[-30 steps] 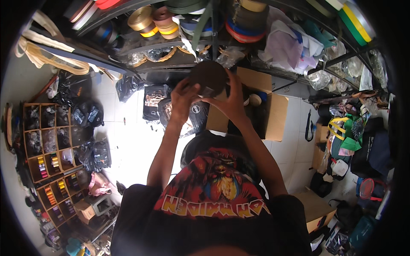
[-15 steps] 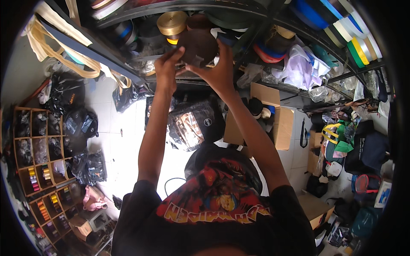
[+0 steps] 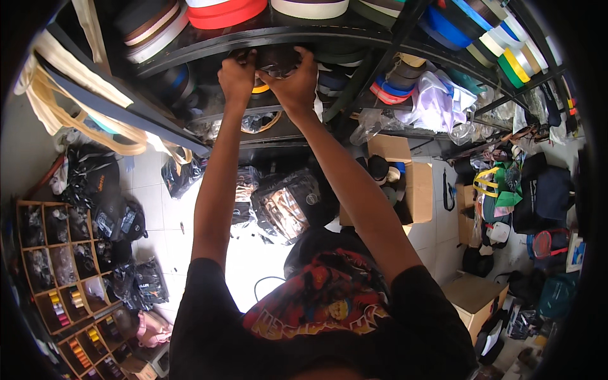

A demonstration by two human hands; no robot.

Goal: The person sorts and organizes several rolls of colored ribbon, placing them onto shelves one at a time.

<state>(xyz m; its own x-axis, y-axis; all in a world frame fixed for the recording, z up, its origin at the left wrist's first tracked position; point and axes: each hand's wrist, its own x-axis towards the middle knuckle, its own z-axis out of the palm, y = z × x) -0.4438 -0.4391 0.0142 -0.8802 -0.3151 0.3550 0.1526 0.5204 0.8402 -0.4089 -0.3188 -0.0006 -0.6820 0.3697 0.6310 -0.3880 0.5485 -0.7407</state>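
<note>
Both my arms reach up into a compartment of the black shelf rack. A dark brown roll of strap sits there between my hands. My left hand is closed at the roll's left side, its fingertips partly in shadow. My right hand wraps the front and right side, thumb toward the left hand. Just below the roll shows a yellow band of another roll. Dark rolls lie to the right of my right hand. The back of the held roll is hidden in the dark compartment.
Red webbing rolls line the shelf board above. Cream zipper tape hangs at the left. An open cardboard box and plastic-wrapped bags stand on the floor below. A wooden pigeonhole rack with thread spools is at the lower left.
My hands have carried the brown roll up and farther back into the shelf compartment. It now lies lower under the board above. The view has shifted, showing more of the upper shelf.
</note>
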